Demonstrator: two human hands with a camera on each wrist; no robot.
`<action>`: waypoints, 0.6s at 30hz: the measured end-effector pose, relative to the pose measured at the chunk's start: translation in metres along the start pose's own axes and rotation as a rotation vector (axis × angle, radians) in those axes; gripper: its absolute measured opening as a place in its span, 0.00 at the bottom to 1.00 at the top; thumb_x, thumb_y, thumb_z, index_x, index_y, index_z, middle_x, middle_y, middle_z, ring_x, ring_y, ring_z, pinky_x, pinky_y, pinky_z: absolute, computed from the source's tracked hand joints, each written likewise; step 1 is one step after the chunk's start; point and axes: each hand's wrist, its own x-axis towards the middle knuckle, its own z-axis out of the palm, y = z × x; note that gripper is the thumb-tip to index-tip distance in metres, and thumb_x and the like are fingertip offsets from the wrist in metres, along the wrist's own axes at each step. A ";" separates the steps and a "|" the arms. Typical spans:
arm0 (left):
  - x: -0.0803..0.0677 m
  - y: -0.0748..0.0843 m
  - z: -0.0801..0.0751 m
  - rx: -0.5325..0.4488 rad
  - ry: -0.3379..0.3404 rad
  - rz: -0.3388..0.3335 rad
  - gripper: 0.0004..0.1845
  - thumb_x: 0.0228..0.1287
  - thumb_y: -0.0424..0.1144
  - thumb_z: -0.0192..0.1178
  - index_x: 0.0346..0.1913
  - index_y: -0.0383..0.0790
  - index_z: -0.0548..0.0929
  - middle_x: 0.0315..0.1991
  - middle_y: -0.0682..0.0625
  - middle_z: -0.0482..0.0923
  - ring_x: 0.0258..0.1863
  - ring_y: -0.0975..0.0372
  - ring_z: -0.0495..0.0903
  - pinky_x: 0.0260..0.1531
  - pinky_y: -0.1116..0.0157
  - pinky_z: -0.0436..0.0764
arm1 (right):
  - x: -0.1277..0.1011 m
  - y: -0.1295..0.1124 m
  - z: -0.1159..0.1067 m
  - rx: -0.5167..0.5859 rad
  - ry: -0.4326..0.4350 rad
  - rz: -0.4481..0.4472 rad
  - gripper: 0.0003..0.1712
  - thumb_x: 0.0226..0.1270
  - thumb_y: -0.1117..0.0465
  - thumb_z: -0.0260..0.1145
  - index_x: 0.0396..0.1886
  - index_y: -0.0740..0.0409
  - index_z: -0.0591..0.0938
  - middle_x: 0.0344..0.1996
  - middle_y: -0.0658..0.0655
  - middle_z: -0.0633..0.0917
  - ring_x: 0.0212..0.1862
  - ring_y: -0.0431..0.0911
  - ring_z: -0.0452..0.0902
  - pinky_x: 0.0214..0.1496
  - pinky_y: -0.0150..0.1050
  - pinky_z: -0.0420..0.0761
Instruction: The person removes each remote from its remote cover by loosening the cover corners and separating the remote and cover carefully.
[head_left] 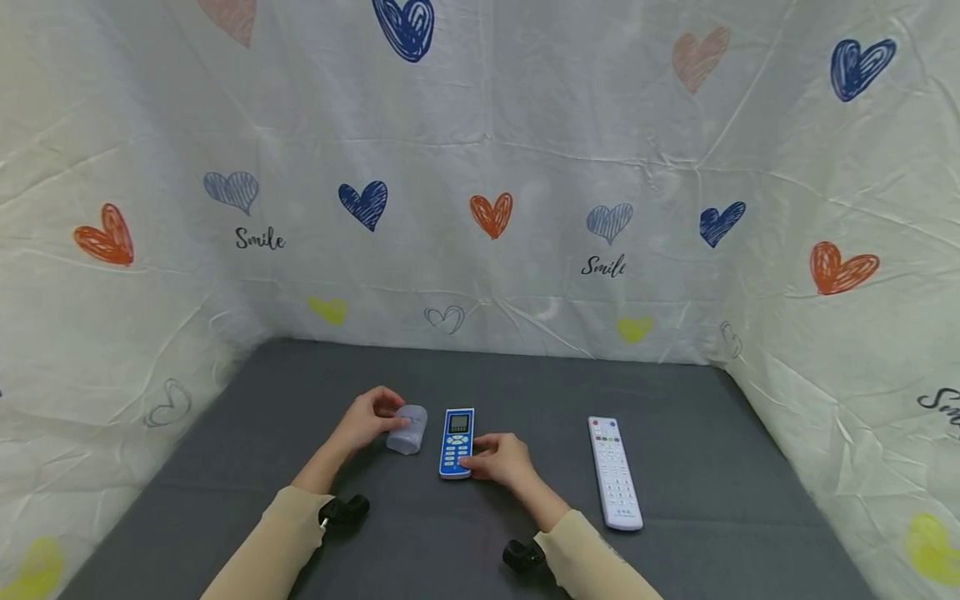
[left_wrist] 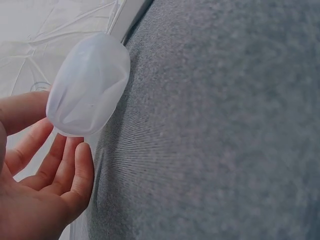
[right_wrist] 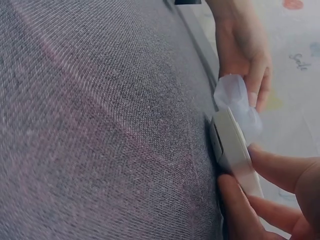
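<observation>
My left hand [head_left: 369, 419] pinches a translucent whitish plastic sleeve [head_left: 407, 430] between thumb and fingers. In the left wrist view the sleeve [left_wrist: 89, 85] shows a rounded oval end, close beside the grey tabletop. To its right, a small remote control [head_left: 457, 442] with a blue face, a little screen and pale buttons lies face up. My right hand [head_left: 504, 458] grips its lower right part, thumb on the face near the bottom edge. In the right wrist view the remote's pale side [right_wrist: 231, 142] shows between the fingers, its far end overlapping the sleeve.
A long white remote control [head_left: 617, 473] lies face up to the right of my right hand. The grey cloth-covered table [head_left: 525, 379] is bordered at the back and both sides by white hanging sheets [head_left: 540, 275] printed with hearts.
</observation>
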 end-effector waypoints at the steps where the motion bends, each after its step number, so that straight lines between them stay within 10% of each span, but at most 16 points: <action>1: -0.001 0.000 0.000 0.005 0.001 0.008 0.20 0.54 0.38 0.70 0.47 0.35 0.76 0.48 0.39 0.77 0.46 0.52 0.78 0.41 0.60 0.81 | 0.000 0.000 -0.001 0.000 -0.005 -0.003 0.26 0.52 0.64 0.74 0.52 0.68 0.80 0.30 0.61 0.87 0.29 0.47 0.86 0.30 0.37 0.84; 11: -0.005 0.005 -0.001 0.024 0.030 0.034 0.19 0.56 0.37 0.68 0.49 0.35 0.77 0.49 0.39 0.77 0.46 0.50 0.78 0.42 0.58 0.81 | -0.003 0.000 -0.010 -0.012 -0.036 -0.034 0.25 0.54 0.63 0.73 0.52 0.68 0.79 0.32 0.62 0.87 0.29 0.47 0.86 0.31 0.38 0.84; 18: -0.006 0.039 0.016 0.115 0.289 0.064 0.26 0.56 0.48 0.68 0.52 0.37 0.75 0.51 0.40 0.76 0.52 0.48 0.75 0.51 0.51 0.75 | -0.013 -0.004 -0.047 -0.044 0.037 -0.141 0.22 0.59 0.58 0.70 0.51 0.65 0.81 0.39 0.62 0.87 0.36 0.48 0.85 0.37 0.38 0.85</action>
